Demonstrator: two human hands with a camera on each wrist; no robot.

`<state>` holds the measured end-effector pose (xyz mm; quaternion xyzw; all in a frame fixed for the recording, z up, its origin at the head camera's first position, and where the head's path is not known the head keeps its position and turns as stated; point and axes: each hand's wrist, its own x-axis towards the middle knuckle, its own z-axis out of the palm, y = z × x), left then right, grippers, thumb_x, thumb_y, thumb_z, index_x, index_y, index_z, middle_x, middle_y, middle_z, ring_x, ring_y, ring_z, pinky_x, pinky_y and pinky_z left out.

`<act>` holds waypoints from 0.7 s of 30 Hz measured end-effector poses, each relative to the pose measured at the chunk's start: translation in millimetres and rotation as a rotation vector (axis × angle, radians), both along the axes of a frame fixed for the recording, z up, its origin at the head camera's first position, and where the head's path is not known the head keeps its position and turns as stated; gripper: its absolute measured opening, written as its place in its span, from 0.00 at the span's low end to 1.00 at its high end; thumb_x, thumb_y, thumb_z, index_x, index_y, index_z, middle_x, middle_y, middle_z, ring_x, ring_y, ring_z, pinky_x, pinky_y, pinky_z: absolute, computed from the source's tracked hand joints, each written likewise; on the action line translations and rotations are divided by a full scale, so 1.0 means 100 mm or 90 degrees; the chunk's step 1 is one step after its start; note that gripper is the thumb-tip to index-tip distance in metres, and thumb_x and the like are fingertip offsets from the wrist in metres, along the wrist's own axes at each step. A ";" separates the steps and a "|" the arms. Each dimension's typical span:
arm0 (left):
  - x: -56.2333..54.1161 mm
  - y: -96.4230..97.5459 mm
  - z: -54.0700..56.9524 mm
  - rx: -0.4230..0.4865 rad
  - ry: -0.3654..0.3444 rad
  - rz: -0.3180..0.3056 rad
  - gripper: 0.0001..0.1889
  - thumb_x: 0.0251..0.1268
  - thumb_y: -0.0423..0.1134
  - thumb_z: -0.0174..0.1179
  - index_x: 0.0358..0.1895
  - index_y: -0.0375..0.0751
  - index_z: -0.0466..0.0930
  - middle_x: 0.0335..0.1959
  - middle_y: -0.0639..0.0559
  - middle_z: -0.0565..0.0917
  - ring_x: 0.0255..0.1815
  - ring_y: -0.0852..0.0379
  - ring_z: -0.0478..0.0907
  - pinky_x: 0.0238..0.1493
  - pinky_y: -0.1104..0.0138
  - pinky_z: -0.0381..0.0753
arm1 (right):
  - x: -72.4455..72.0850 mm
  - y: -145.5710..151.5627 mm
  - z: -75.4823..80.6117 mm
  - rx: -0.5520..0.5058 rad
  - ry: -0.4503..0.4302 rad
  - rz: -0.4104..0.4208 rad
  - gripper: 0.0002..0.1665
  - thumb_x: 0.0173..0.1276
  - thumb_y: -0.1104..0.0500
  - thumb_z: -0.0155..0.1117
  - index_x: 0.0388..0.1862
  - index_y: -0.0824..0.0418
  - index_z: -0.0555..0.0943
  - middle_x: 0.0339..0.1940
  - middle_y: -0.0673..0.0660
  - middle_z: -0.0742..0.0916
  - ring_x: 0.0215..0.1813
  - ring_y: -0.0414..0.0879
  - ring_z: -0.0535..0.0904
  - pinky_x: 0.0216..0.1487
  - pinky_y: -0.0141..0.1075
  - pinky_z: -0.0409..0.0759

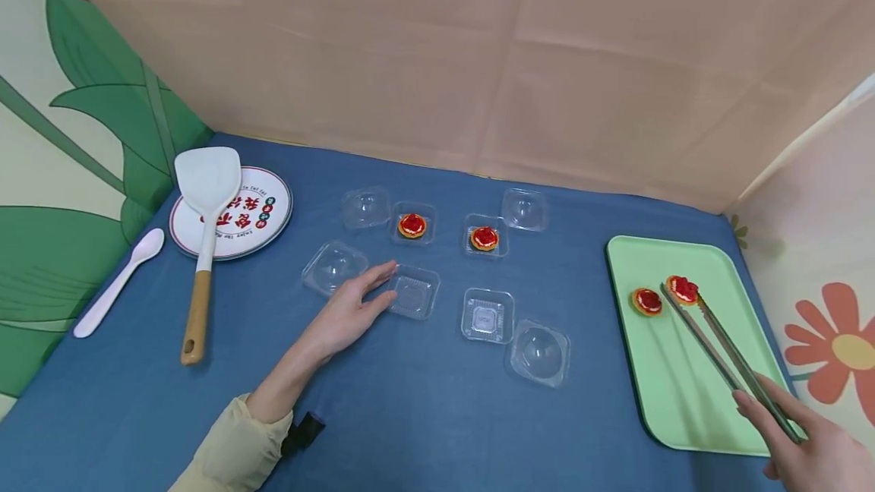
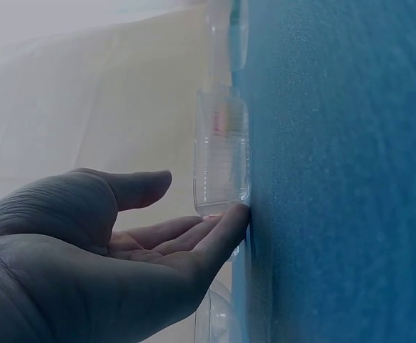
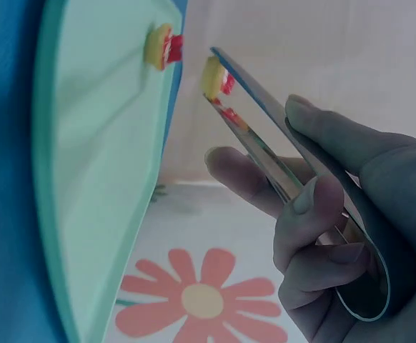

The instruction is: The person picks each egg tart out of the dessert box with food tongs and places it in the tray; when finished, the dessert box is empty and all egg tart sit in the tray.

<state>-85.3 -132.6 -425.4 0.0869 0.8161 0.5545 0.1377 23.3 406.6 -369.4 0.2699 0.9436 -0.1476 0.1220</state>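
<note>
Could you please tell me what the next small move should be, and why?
The right hand should probably carry the tart in its tongs to the container base touched by the left hand, since the tart is clear of the tray and that base is empty.

Left: plates [image 1: 257, 214]; spatula [image 1: 206, 255], head on plates; spoon [image 1: 119, 283] further left. Centre: two rear boxes [image 1: 431, 237], one tart [image 1: 412, 225] in each; two front boxes [image 1: 487, 317] before them. Right: tray [image 1: 673, 401]; third tart [image 1: 646, 301] on it; fourth tart [image 1: 682, 289] between tongs [image 1: 728, 338], above.
</note>
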 end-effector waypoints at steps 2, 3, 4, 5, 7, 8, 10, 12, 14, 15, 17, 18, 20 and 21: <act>0.00 0.00 0.00 -0.001 0.001 0.000 0.29 0.86 0.33 0.55 0.81 0.25 0.61 0.80 0.32 0.68 0.82 0.35 0.62 0.79 0.40 0.67 | 0.02 0.06 -0.06 0.002 0.008 -0.005 0.51 0.83 0.32 0.55 0.82 0.71 0.61 0.14 0.54 0.80 0.19 0.49 0.77 0.22 0.40 0.66; 0.00 0.00 0.01 -0.001 0.000 0.000 0.29 0.86 0.33 0.55 0.81 0.26 0.61 0.80 0.32 0.68 0.82 0.35 0.62 0.79 0.40 0.67 | 0.02 0.10 -0.08 0.000 0.012 -0.007 0.50 0.83 0.33 0.55 0.82 0.71 0.62 0.16 0.54 0.81 0.19 0.49 0.77 0.21 0.40 0.67; 0.00 -0.01 0.01 -0.001 0.000 0.000 0.29 0.86 0.33 0.55 0.81 0.26 0.61 0.80 0.32 0.68 0.82 0.35 0.62 0.79 0.40 0.67 | 0.03 0.13 -0.11 -0.001 0.015 -0.009 0.50 0.83 0.33 0.55 0.82 0.72 0.62 0.18 0.56 0.82 0.19 0.49 0.77 0.21 0.40 0.67; 0.00 -0.01 0.01 0.000 0.001 0.000 0.29 0.86 0.33 0.55 0.81 0.26 0.61 0.80 0.32 0.68 0.82 0.35 0.62 0.79 0.40 0.67 | 0.04 0.16 -0.13 -0.003 0.017 -0.008 0.49 0.84 0.33 0.55 0.81 0.73 0.63 0.20 0.59 0.84 0.19 0.50 0.77 0.20 0.40 0.68; 0.00 -0.01 0.02 0.001 0.001 -0.001 0.29 0.86 0.33 0.55 0.81 0.26 0.61 0.80 0.31 0.68 0.82 0.35 0.62 0.79 0.40 0.66 | 0.05 0.21 -0.17 -0.008 0.022 -0.015 0.49 0.84 0.34 0.55 0.80 0.74 0.64 0.27 0.65 0.87 0.19 0.50 0.78 0.19 0.40 0.69; 0.00 -0.01 0.02 0.001 0.000 -0.001 0.29 0.86 0.33 0.55 0.81 0.26 0.61 0.80 0.31 0.68 0.82 0.35 0.61 0.79 0.40 0.66 | 0.05 0.23 -0.19 -0.010 0.025 -0.018 0.48 0.85 0.35 0.55 0.80 0.74 0.64 0.31 0.67 0.88 0.18 0.51 0.78 0.19 0.40 0.69; 0.00 -0.01 0.02 0.002 -0.001 -0.001 0.29 0.86 0.34 0.55 0.81 0.26 0.61 0.80 0.31 0.67 0.82 0.35 0.61 0.79 0.40 0.66 | 0.07 0.27 -0.21 -0.010 0.025 -0.028 0.49 0.84 0.34 0.54 0.80 0.74 0.64 0.37 0.71 0.89 0.18 0.51 0.78 0.19 0.40 0.69; 0.01 -0.02 0.02 0.002 -0.002 0.000 0.29 0.86 0.34 0.54 0.81 0.26 0.61 0.80 0.31 0.67 0.82 0.35 0.61 0.79 0.40 0.66 | 0.08 0.29 -0.23 -0.009 0.022 -0.038 0.50 0.84 0.33 0.54 0.81 0.74 0.63 0.36 0.71 0.89 0.18 0.51 0.78 0.20 0.40 0.68; 0.01 -0.02 0.02 0.002 0.000 0.001 0.29 0.86 0.34 0.54 0.81 0.25 0.61 0.80 0.31 0.67 0.82 0.35 0.62 0.79 0.40 0.65 | 0.09 0.31 -0.25 -0.005 0.020 -0.042 0.51 0.84 0.32 0.53 0.81 0.74 0.62 0.34 0.69 0.89 0.18 0.50 0.78 0.21 0.40 0.67; 0.01 -0.02 0.02 0.002 0.000 0.002 0.29 0.86 0.34 0.54 0.81 0.25 0.61 0.80 0.31 0.68 0.82 0.35 0.62 0.79 0.40 0.65 | 0.10 0.31 -0.25 -0.004 0.017 -0.045 0.51 0.84 0.32 0.53 0.81 0.74 0.61 0.30 0.68 0.89 0.18 0.50 0.78 0.22 0.40 0.67; 0.01 -0.02 0.01 0.001 0.002 0.001 0.29 0.86 0.34 0.54 0.81 0.25 0.61 0.80 0.31 0.68 0.82 0.35 0.62 0.79 0.40 0.65 | 0.11 0.32 -0.26 -0.004 0.012 -0.050 0.52 0.84 0.32 0.53 0.81 0.74 0.60 0.22 0.64 0.86 0.18 0.50 0.78 0.24 0.41 0.67; 0.01 -0.02 0.01 0.002 0.002 0.000 0.29 0.86 0.34 0.54 0.81 0.25 0.61 0.80 0.31 0.68 0.82 0.35 0.62 0.80 0.40 0.65 | 0.11 0.32 -0.27 -0.003 0.007 -0.051 0.51 0.84 0.32 0.53 0.81 0.75 0.60 0.19 0.62 0.85 0.18 0.50 0.78 0.25 0.41 0.67; 0.01 -0.01 0.01 0.002 0.003 -0.002 0.29 0.86 0.34 0.54 0.81 0.25 0.61 0.80 0.31 0.68 0.82 0.35 0.62 0.80 0.40 0.65 | 0.12 0.33 -0.27 -0.001 -0.003 -0.053 0.52 0.84 0.32 0.52 0.81 0.75 0.59 0.14 0.56 0.81 0.18 0.50 0.79 0.27 0.41 0.67; 0.01 -0.01 0.01 0.002 0.003 -0.002 0.29 0.86 0.34 0.54 0.81 0.25 0.61 0.80 0.31 0.68 0.82 0.35 0.62 0.80 0.40 0.65 | 0.13 0.32 -0.28 0.000 -0.008 -0.054 0.52 0.84 0.33 0.52 0.81 0.75 0.58 0.13 0.55 0.80 0.19 0.50 0.79 0.28 0.42 0.67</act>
